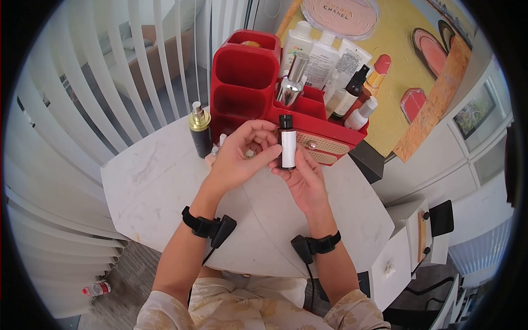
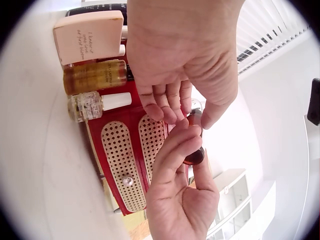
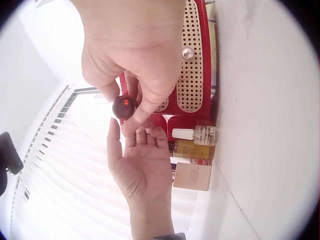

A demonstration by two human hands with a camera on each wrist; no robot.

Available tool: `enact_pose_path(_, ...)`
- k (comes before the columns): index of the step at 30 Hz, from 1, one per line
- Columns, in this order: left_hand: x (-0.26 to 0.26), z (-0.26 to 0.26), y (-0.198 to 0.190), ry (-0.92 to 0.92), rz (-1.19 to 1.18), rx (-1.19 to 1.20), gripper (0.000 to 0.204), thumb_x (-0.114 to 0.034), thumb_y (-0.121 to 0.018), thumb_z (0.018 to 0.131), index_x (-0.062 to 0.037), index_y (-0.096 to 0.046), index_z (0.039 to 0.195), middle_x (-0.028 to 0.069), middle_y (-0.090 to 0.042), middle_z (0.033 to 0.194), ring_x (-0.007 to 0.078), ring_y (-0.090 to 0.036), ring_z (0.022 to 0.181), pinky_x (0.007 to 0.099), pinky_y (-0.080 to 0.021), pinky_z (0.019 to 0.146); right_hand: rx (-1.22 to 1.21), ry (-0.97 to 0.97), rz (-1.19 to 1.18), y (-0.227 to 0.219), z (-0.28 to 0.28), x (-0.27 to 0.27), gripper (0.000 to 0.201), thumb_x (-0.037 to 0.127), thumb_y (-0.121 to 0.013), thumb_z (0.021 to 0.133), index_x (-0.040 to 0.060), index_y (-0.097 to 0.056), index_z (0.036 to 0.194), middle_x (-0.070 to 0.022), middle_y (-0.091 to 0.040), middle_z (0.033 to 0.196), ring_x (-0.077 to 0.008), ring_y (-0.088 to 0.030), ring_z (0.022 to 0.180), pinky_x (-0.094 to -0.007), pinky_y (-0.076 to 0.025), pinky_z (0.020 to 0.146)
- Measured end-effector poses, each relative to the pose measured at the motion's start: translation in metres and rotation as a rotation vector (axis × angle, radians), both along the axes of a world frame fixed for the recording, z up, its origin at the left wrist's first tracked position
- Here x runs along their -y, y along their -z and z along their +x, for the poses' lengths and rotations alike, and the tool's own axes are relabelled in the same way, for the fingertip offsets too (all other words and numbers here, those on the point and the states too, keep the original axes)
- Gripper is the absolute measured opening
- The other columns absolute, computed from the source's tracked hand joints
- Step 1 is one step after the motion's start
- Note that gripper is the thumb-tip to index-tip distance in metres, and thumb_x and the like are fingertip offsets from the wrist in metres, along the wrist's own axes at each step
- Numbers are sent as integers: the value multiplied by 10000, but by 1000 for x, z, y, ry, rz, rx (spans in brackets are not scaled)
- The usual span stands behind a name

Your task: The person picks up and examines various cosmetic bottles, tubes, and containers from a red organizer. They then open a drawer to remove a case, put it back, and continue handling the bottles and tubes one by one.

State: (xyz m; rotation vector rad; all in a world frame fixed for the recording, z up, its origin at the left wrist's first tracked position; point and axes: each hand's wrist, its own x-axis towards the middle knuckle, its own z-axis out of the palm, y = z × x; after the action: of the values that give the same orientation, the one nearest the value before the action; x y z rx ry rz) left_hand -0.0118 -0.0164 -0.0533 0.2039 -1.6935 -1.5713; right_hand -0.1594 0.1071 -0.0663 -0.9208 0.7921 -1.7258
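Now small brown bottle (image 1: 287, 143) upright in my right hand (image 1: 306, 184), fingers curled round it, above table's (image 1: 165, 187) far edge. My left hand (image 1: 237, 157) pinches its side. Red organizer (image 1: 247, 82) just behind, at far edge.

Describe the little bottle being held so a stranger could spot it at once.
Find the red organizer at the back of the white table. Right in front of its drawers, the left hand and right hand pinch a small bottle upright. Unlike the bottles standing around, it is dark amber with a black cap and plain white label.
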Motion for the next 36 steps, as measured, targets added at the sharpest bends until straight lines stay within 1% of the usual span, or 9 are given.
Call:
enact_pose_path(6, -1, 1, -2, -16, -6, 11, 408, -48, -731, 927, -12, -556, 1293, 51, -689, 1066, 102, -638, 927, 266, -509, 827, 1, 2, -6, 2, 0, 1, 458, 268, -480, 1096, -14, -478, 1457, -136, -668, 1245, -240, -713, 1045, -345, -598, 905)
enact_pose_path(17, -2, 1, -2, -29, 35, -1, 377, -39, -722, 935, -18, -566, 1277, 45, -701, 1057, 94, -647, 933, 257, -511, 830, 10, -7, -20, 1, 0, 0, 443, 251, -489, 1093, -19, -487, 1443, -127, -677, 1208, -226, -713, 1007, -339, -600, 880)
enact_pose_path(26, -3, 1, -1, -38, 21, -4, 379, -42, -722, 930, -13, -567, 1274, 45, -704, 1050, 93, -643, 921, 257, -507, 820, -40, 14, -22, 2, 1, 0, 393, 246, -508, 1085, -6, -516, 1386, -118, -670, 1211, -221, -708, 1019, -348, -593, 886)
enact_pose_path(30, -3, 1, -2, -40, 35, 4, 379, -38, -722, 926, -14, -568, 1272, 45, -703, 1044, 95, -641, 917, 257, -507, 820, -34, 24, -11, 0, 3, 1, 393, 242, -512, 1083, -8, -516, 1386, -120, -674, 1196, -227, -712, 1012, -351, -595, 884)
enact_pose_path(33, -2, -3, 3, -68, 39, -67, 372, -69, -751, 892, -32, -608, 1233, 14, -723, 966, 44, -628, 839, 214, -467, 722, -1, 6, -21, 3, 1, 1, 394, 240, -514, 1082, -13, -516, 1384, -124, -676, 1187, -231, -715, 1001, -350, -598, 876)
enact_pose_path(36, -4, -1, -1, -80, 46, -64, 369, -75, -752, 893, -38, -609, 1231, 15, -724, 970, 46, -633, 847, 215, -467, 726, 18, -9, -31, 2, 1, 0, 396, 238, -513, 1081, -19, -515, 1383, -128, -678, 1181, -233, -718, 992, -346, -601, 867)
